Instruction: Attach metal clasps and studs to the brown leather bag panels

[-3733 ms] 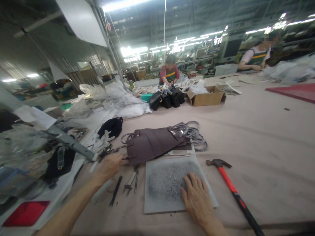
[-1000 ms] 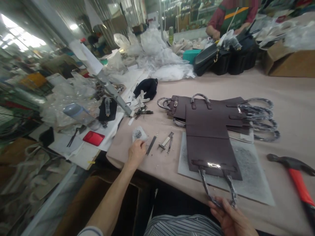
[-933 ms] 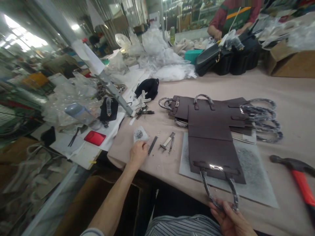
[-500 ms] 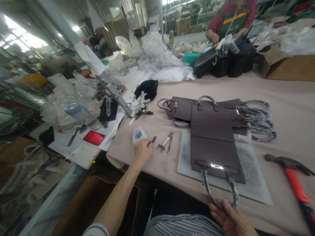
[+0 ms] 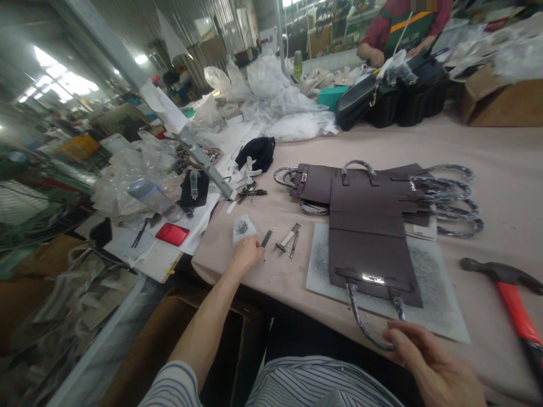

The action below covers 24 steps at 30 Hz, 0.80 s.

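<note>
My left hand [image 5: 248, 252] is over the table with its fingers closed together, beside a small clear plastic bag [image 5: 243, 227] with dark bits in it. Its fingertips are at the lower end of a thin grey strip [image 5: 267, 238]; what they pinch, if anything, is hidden. At the lower right, my right hand [image 5: 432, 359] has thumb and fingers closed around the plastic-wrapped handle [image 5: 360, 322] of a dark brown leather bag panel [image 5: 367, 249]. This flat panel, with a shiny metal plate, lies partly on a grey slab [image 5: 441, 299].
More brown panels [image 5: 314, 183] with wrapped handles lie behind. Metal tools [image 5: 289, 239] lie near my left hand. A red-handled hammer [image 5: 511, 305] is at the right. A red phone [image 5: 172, 234] lies left. A co-worker [image 5: 407, 34] handles black bags [image 5: 394, 102] across the table.
My right hand has shifted right and up along the handle. My left hand has drawn slightly back, and more of the grey strip shows. The whole view has shifted a little.
</note>
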### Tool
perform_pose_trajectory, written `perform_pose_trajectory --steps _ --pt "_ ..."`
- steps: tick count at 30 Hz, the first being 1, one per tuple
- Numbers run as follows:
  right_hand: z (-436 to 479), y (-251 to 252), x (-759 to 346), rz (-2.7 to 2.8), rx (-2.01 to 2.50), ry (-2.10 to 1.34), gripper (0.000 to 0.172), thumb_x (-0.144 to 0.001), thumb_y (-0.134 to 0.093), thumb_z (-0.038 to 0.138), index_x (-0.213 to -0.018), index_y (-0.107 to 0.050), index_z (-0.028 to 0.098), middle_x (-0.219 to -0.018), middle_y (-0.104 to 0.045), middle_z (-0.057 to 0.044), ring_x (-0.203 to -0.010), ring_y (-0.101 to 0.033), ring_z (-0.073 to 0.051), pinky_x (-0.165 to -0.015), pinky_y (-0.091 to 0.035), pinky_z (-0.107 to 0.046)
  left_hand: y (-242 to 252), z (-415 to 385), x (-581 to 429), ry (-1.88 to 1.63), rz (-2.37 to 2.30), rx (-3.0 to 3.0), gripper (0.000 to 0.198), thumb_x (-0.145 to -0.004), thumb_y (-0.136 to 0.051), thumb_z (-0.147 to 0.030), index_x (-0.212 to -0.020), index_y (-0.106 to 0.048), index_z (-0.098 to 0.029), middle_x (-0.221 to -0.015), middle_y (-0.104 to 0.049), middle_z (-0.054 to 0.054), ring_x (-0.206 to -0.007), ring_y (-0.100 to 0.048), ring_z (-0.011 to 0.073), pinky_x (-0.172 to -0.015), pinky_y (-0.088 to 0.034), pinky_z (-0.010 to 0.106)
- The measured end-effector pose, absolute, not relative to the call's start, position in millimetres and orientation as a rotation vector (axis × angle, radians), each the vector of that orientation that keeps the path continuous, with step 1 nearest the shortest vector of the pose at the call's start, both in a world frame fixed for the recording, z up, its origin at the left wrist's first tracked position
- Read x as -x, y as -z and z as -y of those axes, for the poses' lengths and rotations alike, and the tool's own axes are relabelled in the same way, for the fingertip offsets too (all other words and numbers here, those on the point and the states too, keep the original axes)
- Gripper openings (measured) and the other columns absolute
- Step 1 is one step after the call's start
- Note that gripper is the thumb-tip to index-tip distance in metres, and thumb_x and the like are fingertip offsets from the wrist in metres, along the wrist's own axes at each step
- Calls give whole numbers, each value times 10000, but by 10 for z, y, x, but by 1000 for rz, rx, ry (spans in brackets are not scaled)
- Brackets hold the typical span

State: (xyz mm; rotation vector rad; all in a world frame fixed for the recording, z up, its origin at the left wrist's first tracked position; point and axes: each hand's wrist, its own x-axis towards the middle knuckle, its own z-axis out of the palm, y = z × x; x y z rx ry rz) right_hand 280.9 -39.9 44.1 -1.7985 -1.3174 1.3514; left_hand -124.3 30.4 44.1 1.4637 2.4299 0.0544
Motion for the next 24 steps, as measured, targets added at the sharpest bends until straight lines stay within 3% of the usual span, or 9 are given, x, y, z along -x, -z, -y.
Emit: perform_pose_trajectory --steps 4,9,15,17,19,21,24 --pt "-99 -381 -2760 1920 1509 -561 425 -831 -563 566 -1022 -709 216 -1133 -701 -151 -1042 -638 -343 -898 -503 -480 -530 -394 1078 -88 -2429 -1543 244 -904 -610 -321 -1022 -737 -150 -1081 -752 181 -1057 -697 301 -886 -504 362" --pt "-319 -147 -2697 2352 1398 -173 480 -924 -511 427 -1284 -609 124 -1370 -575 -206 -1242 -535 -379 -1046 -404 -571 -570 -567 729 -93 -2215 -1781 297 -882 -652 -359 -1080 -718 -148 -1176 -726 174 -1138 -668 291 -940 -487 340" --pt "-281 -175 -2637 2438 1466 -101 483 -925 -566 382 -1342 -566 139 -1441 -520 -191 -1348 -441 -370 -1125 -311 -563 -484 -899 583 54 -2208 -1630 134 -719 -733 -246 -815 -715 -155 -932 -764 203 -977 -725 344 -801 -521 357" --pt "-298 -211 -2596 2438 1479 -134 483 -925 -574 380 -1346 -572 144 -1449 -515 -185 -1360 -430 -369 -1140 -294 -557 -480 -997 610 67 -2204 -1588 66 -648 -739 -175 -672 -677 -167 -792 -754 176 -904 -735 342 -762 -522 350" --pt "-330 -226 -2566 2443 1469 -184 495 -920 -580 374 -1361 -572 150 -1471 -501 -179 -1380 -413 -364 -1157 -275 -558 -497 -1042 660 51 -2186 -1547 120 -609 -728 -136 -565 -624 -177 -634 -705 124 -808 -735 324 -715 -521 339" --pt "-365 -217 -2558 2451 1440 -233 517 -913 -584 369 -1385 -565 158 -1496 -484 -172 -1403 -391 -358 -1171 -258 -563 -521 -1017 719 -11 -2149 -1515 126 -627 -706 -149 -552 -609 -178 -552 -654 67 -722 -721 288 -670 -519 319" --pt "-399 -173 -2580 2442 1401 -282 549 -904 -590 377 -1415 -553 180 -1523 -470 -154 -1437 -359 -349 -1192 -234 -563 -516 -855 760 -234 -2049 -1458 95 -725 -657 -254 -732 -658 -160 -657 -689 22 -705 -707 210 -660 -536 277"
